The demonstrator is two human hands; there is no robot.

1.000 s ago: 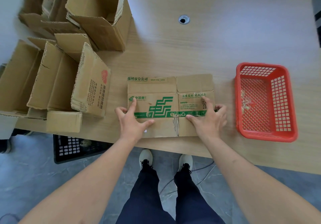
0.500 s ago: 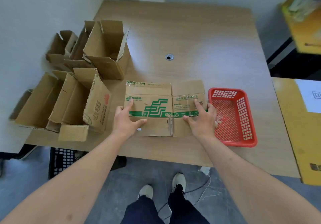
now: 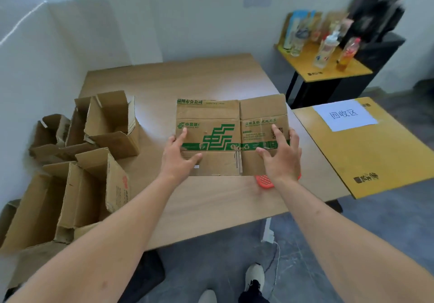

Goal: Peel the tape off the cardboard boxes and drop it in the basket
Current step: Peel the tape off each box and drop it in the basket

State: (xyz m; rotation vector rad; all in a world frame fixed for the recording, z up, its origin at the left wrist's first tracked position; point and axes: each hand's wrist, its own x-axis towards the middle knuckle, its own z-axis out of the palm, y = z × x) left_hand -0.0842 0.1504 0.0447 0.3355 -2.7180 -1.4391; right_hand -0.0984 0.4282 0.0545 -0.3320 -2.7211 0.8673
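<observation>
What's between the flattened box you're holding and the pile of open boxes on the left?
In the head view, only bare wooden table lies between the flattened box and the pile of open boxes.

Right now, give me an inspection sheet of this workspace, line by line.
Surface: wooden table, bare at the near edge.
Job's things: flattened cardboard box with green print, held up above the table; red basket mostly hidden behind it.
Clutter: pile of opened cardboard boxes on the table's left side.
Hands: left hand grips the flattened box's left edge, right hand its right edge, thumbs on the printed face.
Cables: a thin white cable on the floor under the table.
Surroundings: yellow table with a paper sign to the right; yellow stand with bottles beyond; grey floor.
</observation>
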